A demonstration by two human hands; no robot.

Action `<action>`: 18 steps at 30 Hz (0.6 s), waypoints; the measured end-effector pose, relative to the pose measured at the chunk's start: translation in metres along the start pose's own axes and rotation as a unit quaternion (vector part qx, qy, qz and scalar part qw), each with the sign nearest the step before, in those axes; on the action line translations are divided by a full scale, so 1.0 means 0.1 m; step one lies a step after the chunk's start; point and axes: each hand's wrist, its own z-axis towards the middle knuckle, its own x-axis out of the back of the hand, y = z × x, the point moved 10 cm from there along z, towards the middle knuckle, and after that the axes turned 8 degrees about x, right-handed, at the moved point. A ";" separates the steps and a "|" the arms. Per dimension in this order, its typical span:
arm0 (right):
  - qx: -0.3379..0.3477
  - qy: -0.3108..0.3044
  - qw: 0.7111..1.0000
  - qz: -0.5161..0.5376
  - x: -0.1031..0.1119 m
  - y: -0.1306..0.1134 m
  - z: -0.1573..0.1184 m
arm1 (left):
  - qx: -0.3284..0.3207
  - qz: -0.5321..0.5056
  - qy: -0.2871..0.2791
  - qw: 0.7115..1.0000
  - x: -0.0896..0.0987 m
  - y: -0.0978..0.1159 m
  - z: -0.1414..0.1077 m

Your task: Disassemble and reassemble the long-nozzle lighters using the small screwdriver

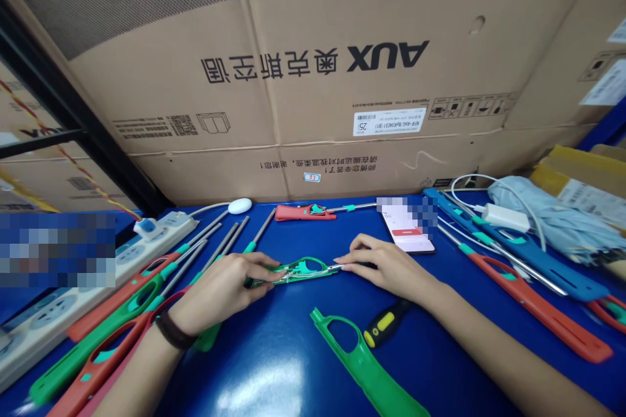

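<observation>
My left hand [229, 283], with a dark band at its wrist, grips the handle end of an opened green gas lighter [298, 272]. Its inner parts lie exposed in the half shell, with a teal trigger near the loop. At the lighter's right end, my right hand [384, 267] pinches a thin, silvery part [337, 266] between thumb and fingers; its exact form is partly hidden. A loose green handle half [364, 365] lies below on the blue table. Beside that half rests a black and yellow screwdriver [386, 324], its far end under my right forearm.
Several red and green lighters [141, 303] lie at left beside a white power strip [53, 313]. A red lighter [298, 213] and a phone [408, 228] lie behind my hands. Red [538, 306] and blue lighters [552, 260] occupy the right. A large cardboard box [293, 117] walls the back.
</observation>
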 end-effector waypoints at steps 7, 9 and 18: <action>-0.008 0.010 1.000 0.005 0.02 -0.01 0.03 | -0.006 0.012 -0.002 1.000 -0.02 0.01 0.00; -0.017 0.014 1.000 0.008 0.02 0.02 0.03 | -0.004 0.014 -0.006 1.000 -0.03 -0.01 0.00; -0.055 0.012 0.998 -0.017 0.03 0.01 0.02 | -0.003 0.021 -0.015 1.000 -0.06 -0.01 -0.02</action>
